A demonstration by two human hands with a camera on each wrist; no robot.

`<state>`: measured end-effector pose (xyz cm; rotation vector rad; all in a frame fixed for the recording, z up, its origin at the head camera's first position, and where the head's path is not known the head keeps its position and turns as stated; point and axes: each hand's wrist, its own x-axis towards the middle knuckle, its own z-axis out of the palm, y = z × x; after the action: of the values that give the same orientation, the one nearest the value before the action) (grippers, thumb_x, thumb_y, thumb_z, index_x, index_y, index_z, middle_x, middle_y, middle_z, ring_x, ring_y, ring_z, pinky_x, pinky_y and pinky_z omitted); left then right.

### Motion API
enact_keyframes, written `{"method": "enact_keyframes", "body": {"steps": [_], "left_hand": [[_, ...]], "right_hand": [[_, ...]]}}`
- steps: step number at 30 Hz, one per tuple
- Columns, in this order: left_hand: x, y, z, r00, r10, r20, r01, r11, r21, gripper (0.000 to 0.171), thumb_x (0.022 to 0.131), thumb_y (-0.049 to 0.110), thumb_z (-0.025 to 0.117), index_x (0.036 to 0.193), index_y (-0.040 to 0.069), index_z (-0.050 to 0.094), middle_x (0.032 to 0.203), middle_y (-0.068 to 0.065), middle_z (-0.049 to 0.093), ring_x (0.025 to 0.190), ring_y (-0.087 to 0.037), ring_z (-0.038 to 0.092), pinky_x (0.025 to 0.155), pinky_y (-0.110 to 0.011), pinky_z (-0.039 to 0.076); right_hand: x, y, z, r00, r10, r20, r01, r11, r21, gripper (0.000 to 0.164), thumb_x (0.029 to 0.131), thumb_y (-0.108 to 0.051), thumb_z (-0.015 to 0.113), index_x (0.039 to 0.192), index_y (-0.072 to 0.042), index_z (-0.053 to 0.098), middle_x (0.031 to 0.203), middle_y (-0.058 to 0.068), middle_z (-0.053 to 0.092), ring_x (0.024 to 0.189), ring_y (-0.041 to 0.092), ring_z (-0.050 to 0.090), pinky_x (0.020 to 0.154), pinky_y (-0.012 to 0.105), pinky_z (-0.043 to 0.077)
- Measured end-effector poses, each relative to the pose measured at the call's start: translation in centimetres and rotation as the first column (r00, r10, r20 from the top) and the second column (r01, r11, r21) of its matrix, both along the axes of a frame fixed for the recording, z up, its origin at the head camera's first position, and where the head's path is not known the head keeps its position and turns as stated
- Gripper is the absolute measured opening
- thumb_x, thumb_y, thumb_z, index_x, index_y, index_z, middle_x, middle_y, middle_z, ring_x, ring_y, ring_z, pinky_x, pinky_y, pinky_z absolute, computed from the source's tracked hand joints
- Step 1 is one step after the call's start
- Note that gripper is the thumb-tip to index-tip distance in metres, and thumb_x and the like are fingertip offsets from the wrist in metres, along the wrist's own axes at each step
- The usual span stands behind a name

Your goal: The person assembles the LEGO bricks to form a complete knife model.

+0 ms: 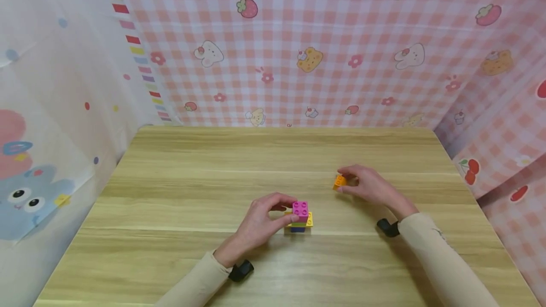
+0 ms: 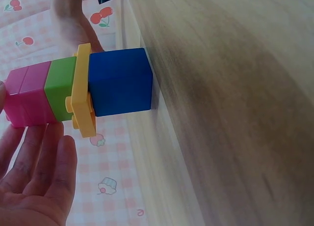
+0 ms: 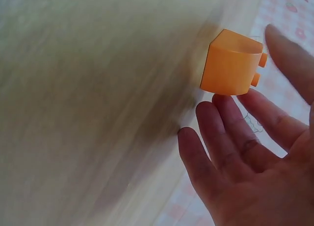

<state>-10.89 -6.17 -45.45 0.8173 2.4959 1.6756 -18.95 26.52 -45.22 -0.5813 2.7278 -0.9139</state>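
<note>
In the head view, my left hand point(image 1: 260, 219) pinches the pink top brick point(image 1: 300, 209) of a small upright stack, thumb on the near side and fingers behind. Below the pink come a green brick point(image 2: 61, 88), a flat yellow plate point(image 2: 83, 96) that sticks out sideways, and a blue brick point(image 2: 121, 81) at the base, on the table. Farther back and right, an orange brick point(image 3: 230, 64) with a curved side lies by my right hand point(image 1: 370, 185). The right fingertips reach its side; in the right wrist view the thumb stands apart from it.
A wood-grain table point(image 1: 192, 165) spreads beneath both hands. Pink checked cloth point(image 1: 273, 37) hangs along its back and right sides, with pale patterned cloth point(image 1: 55, 84) at the left. Black wrist cameras point(image 1: 241, 270) sit on both wrists.
</note>
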Motion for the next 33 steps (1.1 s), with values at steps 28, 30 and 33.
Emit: {"method": "enact_keyframes", "body": {"steps": [28,30,33], "left_hand": [[0.1,0.0,-0.1,0.999,-0.014,0.049,0.012,1.000,0.023,0.030,0.091,0.014,0.081,0.118,0.005,0.071,0.115,-0.006,0.074,0.106,-0.021,0.070,0.094,-0.032,0.059],[0.1,0.0,-0.1,0.999,-0.013,0.049,0.012,1.000,0.022,0.031,0.091,0.014,0.081,0.118,0.005,0.071,0.115,-0.005,0.074,0.106,-0.020,0.070,0.094,-0.033,0.059],[0.1,0.0,-0.1,0.999,-0.011,0.044,0.010,1.000,0.022,0.031,0.091,0.015,0.081,0.118,0.005,0.071,0.115,-0.005,0.075,0.105,-0.020,0.070,0.093,-0.036,0.060]], "right_hand": [[2.8,-0.3,1.8,0.992,-0.063,-0.113,0.052,0.994,-0.101,0.038,0.099,-0.014,0.070,0.133,0.002,0.065,0.125,0.015,0.068,0.113,0.035,0.065,0.101,0.056,0.053],[3.1,-0.4,2.0,0.990,-0.065,-0.127,0.051,0.993,-0.110,0.037,0.099,-0.015,0.070,0.132,0.001,0.065,0.125,0.014,0.067,0.113,0.034,0.064,0.101,0.056,0.053],[3.6,-0.5,2.4,0.985,-0.063,-0.158,0.043,0.991,-0.124,0.036,0.099,-0.016,0.071,0.131,0.000,0.066,0.124,0.012,0.068,0.113,0.033,0.065,0.101,0.055,0.053]]}}
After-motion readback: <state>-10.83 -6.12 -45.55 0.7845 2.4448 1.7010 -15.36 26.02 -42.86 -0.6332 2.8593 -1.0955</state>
